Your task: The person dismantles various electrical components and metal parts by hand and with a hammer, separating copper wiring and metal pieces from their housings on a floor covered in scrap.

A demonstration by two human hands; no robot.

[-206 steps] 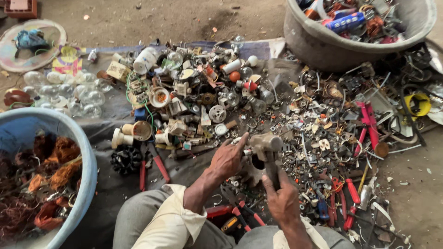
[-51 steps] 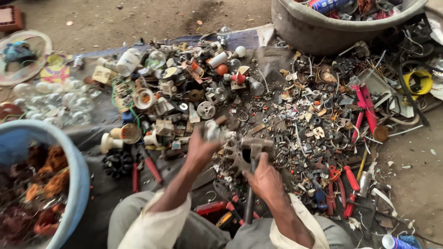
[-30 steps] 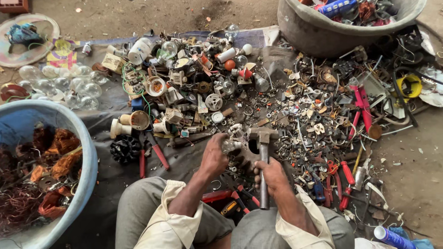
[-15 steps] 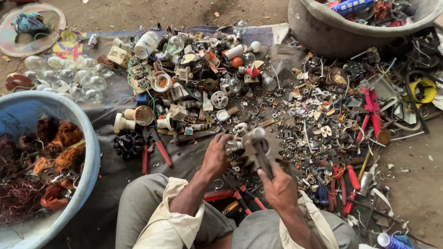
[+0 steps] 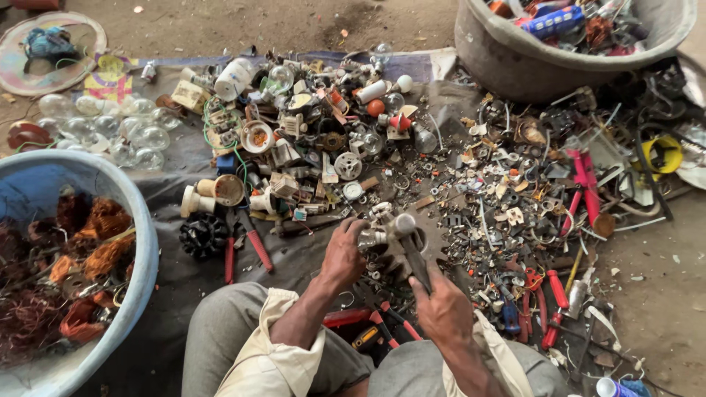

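Observation:
My right hand [image 5: 443, 309] grips the handle of a hammer [image 5: 409, 239], whose metal head is raised just above the spot in front of me. My left hand [image 5: 344, 252] pinches a small silver metal part [image 5: 373, 237] right beside the hammer head, over a dark cloth [image 5: 294, 254] on the ground. Small metal scraps [image 5: 485, 198] lie thick around both hands. My knees and cream sleeves fill the bottom of the view.
A blue tub [image 5: 143, 242] with copper wire sits at left. A grey tub [image 5: 507, 62] of scrap stands at the back right. Glass bulbs [image 5: 132, 132] lie at back left. Red-handled pliers [image 5: 246, 246] and cutters [image 5: 544, 305] rest beside my legs.
The hammer has gone up and down over the part several times. In the last half second its head tipped lower, next to the piece in my left hand.

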